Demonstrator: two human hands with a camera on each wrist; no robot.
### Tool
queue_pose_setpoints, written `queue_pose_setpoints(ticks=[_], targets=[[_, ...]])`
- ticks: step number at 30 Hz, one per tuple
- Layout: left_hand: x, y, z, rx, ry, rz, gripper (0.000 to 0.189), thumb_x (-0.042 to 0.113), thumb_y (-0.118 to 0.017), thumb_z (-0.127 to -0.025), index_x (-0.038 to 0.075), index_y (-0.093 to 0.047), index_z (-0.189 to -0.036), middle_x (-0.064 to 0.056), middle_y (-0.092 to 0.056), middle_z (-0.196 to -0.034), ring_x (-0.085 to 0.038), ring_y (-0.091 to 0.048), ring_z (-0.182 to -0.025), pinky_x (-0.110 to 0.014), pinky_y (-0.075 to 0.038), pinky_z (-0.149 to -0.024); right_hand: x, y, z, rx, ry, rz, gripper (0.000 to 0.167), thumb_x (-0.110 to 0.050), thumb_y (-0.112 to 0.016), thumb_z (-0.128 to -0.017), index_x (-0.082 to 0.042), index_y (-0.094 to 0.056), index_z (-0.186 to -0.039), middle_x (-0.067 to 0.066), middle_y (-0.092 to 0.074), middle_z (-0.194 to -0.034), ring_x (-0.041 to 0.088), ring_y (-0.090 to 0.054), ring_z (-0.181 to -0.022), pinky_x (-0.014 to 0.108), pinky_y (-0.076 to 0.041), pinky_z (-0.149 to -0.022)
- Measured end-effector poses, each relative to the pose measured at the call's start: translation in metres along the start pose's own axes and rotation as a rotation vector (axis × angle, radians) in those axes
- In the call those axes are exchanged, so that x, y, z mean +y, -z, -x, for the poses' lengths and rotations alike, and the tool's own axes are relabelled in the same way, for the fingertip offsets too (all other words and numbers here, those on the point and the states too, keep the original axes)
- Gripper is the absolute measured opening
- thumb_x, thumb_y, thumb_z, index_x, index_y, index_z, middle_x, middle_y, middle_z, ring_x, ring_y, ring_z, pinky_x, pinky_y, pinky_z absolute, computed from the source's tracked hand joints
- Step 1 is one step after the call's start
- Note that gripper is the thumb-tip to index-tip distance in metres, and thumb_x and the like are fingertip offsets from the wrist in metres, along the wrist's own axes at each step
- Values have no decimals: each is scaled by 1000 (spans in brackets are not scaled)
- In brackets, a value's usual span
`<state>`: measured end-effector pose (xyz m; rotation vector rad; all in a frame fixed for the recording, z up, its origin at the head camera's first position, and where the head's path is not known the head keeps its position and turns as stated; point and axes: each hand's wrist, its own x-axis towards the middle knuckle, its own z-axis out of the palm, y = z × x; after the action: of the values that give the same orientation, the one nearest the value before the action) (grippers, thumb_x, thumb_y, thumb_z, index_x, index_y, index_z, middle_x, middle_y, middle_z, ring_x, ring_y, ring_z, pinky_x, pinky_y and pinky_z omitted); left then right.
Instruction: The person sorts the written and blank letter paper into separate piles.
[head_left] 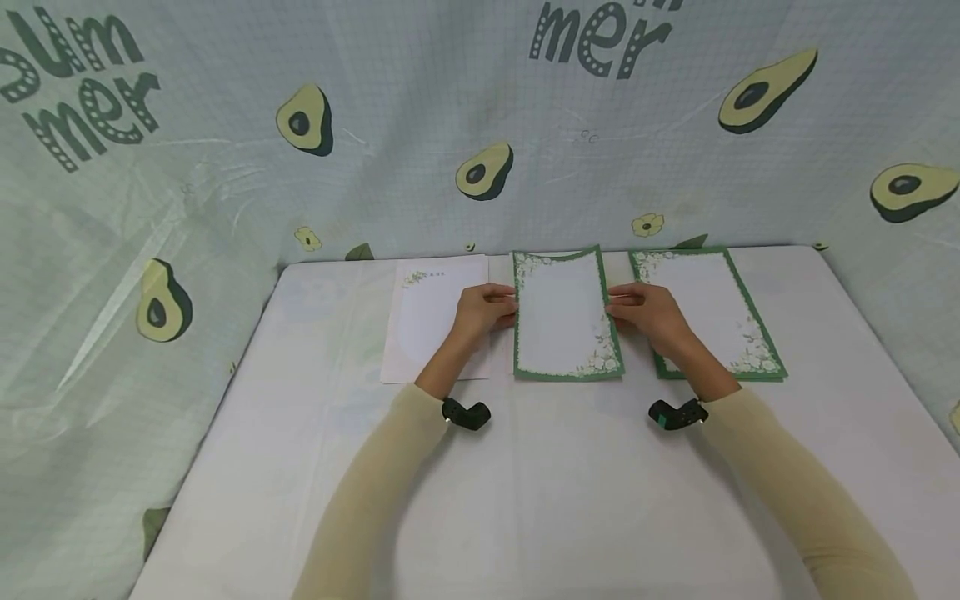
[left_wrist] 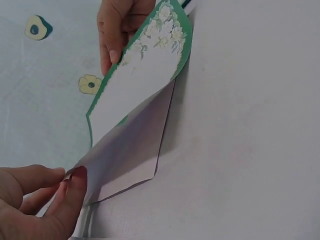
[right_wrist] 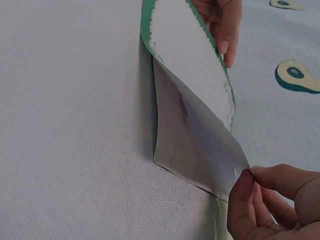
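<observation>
A sheet of paper [head_left: 564,317] with a green border and white flowers in its corner is held up between both hands. My left hand [head_left: 480,312] pinches its left edge between thumb and fingers. On the opposite edge, my right hand [head_left: 651,315] pinches the sheet the same way. In both wrist views the held sheet [left_wrist: 135,85] bows, and a pale, plain surface [right_wrist: 187,145] shows below it; whether that is a second sheet cannot be told. The right forearm passes over part of another green-bordered sheet [head_left: 705,292].
Left of the held sheet lies a pale pink-edged sheet [head_left: 431,317] with a small leaf print, partly covered by the left hand. The green-bordered paper at right seems stacked on another. A white cloth covers the table [head_left: 570,500]. An avocado-print curtain [head_left: 405,108] stands behind.
</observation>
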<state>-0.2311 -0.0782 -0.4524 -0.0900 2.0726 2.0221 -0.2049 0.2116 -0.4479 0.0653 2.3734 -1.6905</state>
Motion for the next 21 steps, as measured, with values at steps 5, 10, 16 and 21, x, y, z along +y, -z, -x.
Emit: queue_pose_setpoints(ticks=[5,10,16,21], targets=[[-1,-1,0,26,-23,20,28,-7,-70,-92,-5,-69,-120,-19,-70,-111,-21,-72,-93,-33,-63,-82,1,1,2,23,34,-40,48,-12,-66,-101,3,-53,-144,19,-59,-125,2,-65,-90,23,-59,-89],[1,-4,2,63,-59,38,26,-9,-71,-91,-6,-71,-116,-19,-72,-109,-20,-72,-91,-31,-63,-82,2,4,6,57,69,-119,49,-12,-66,-101,3,-51,-145,7,-59,-118,1,-65,-94,20,-58,-89],[5,-9,5,85,-95,119,25,-10,-71,-90,-8,-71,-115,-20,-73,-104,-17,-73,-87,-30,-63,-82,2,11,10,82,130,-194,49,-11,-66,-100,8,-50,-143,0,-61,-114,3,-65,-98,17,-58,-86],[5,-15,7,78,-131,182,26,-10,-70,-90,-9,-70,-116,-21,-72,-105,-17,-73,-87,-31,-62,-85,1,17,14,108,162,-294,45,-6,-67,-99,12,-52,-137,-2,-65,-105,5,-67,-95,15,-58,-82]])
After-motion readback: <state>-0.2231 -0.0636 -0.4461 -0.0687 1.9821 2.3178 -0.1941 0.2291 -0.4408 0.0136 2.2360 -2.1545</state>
